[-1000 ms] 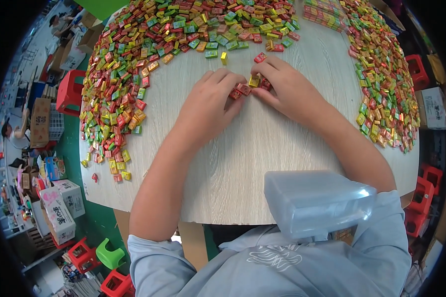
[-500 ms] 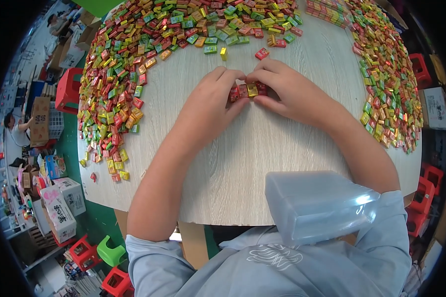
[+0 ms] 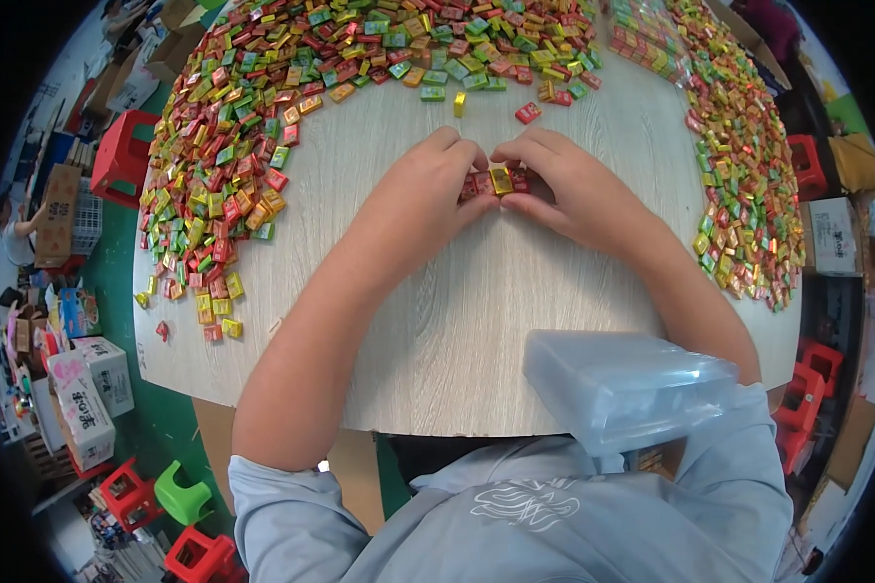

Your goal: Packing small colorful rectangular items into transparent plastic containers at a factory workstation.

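A short row of small wrapped blocks sits on the pale wood-grain table between my fingertips. Red blocks [image 3: 483,183] make up most of it, with one shiny yellow block [image 3: 501,181] among them. My left hand [image 3: 420,187] is closed on the row's left end, thumb on the near side and fingers on the far side. From the other end, my right hand [image 3: 572,187] pinches the row the same way. Fingers cover both ends of it. Just beyond my hands, a single yellow block [image 3: 459,104] stands upright and a red block [image 3: 528,114] lies apart.
Loose red, green and yellow blocks [image 3: 214,185] are heaped along the left and far sides. Another heap [image 3: 739,165] runs down the right side, near clear-wrapped stacked packs [image 3: 648,44]. Clear plastic trays or boxes [image 3: 627,384] rest at the near edge by my right arm.
The whole view has shifted slightly. My fingertips, which nearly met above the row, now stand a little apart. Both hands still hold the row at about the same spot.
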